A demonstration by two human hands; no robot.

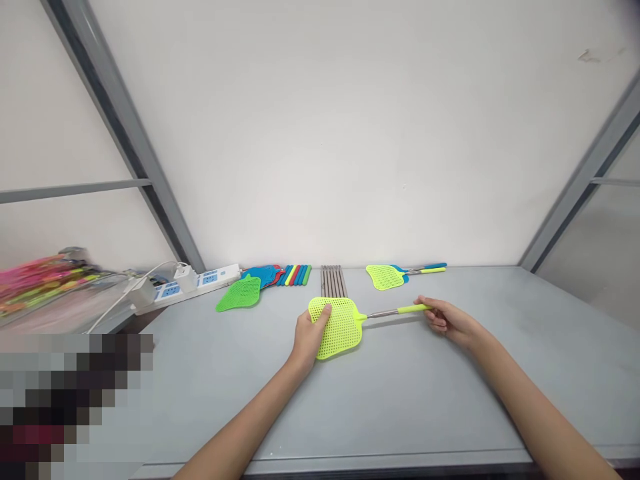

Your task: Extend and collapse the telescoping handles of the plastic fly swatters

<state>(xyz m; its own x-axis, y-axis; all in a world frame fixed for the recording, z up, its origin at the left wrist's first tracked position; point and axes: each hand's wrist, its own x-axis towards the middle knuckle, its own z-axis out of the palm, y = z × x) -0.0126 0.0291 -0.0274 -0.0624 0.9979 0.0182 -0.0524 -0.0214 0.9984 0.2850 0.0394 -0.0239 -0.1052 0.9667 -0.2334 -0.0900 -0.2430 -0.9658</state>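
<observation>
A yellow-green fly swatter (343, 330) is held level just over the grey table, its head to the left and its handle to the right. My left hand (309, 337) grips the left edge of the perforated head, thumb on top. At the other end, the fingers of my right hand (447, 321) pinch the tip of the yellow-green grip. A thin metal rod (383, 314) joins head and grip. Behind the swatter head lie several bare metal rods (333, 280) side by side, and to their left a row of coloured grips (295, 275).
A green swatter head (243, 293) lies at the left, by stacked blue heads (263, 273). Yellow-green and blue swatters (385, 277) lie near the back wall. A white power strip (200, 285) with plugs and cable runs along the left edge.
</observation>
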